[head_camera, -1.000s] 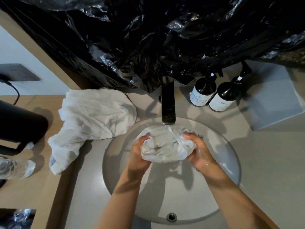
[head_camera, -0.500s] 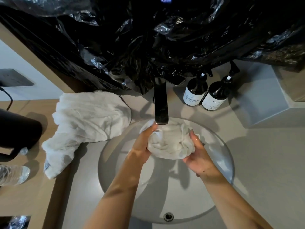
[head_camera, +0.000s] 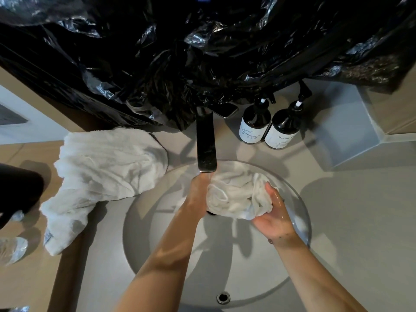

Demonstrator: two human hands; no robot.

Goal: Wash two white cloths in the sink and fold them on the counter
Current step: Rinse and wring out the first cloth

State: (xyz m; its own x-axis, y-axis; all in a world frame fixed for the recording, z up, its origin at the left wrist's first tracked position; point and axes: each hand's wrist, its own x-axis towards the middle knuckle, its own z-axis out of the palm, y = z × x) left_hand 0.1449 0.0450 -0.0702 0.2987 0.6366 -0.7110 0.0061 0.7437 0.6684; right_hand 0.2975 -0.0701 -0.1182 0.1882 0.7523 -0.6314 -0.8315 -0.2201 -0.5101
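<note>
Two cloths, one on the counter and one under the tap.

One white cloth (head_camera: 103,174) lay crumpled on the counter (head_camera: 351,221) left of the sink (head_camera: 157,255), apparently waiting its turn. Under the black faucet (head_camera: 206,143), the left hand (head_camera: 198,194) pressed against the wet cloth (head_camera: 234,194); whether its fingers curled round it could not be told. The right hand (head_camera: 272,215) gripped the bundle from the other side, fingers curled into the folds. Further right stood two dark pump bottles (head_camera: 267,124). The first wash looked under way; next would likely come wringing it out, needing a firm twisting squeeze over the basin.
</note>
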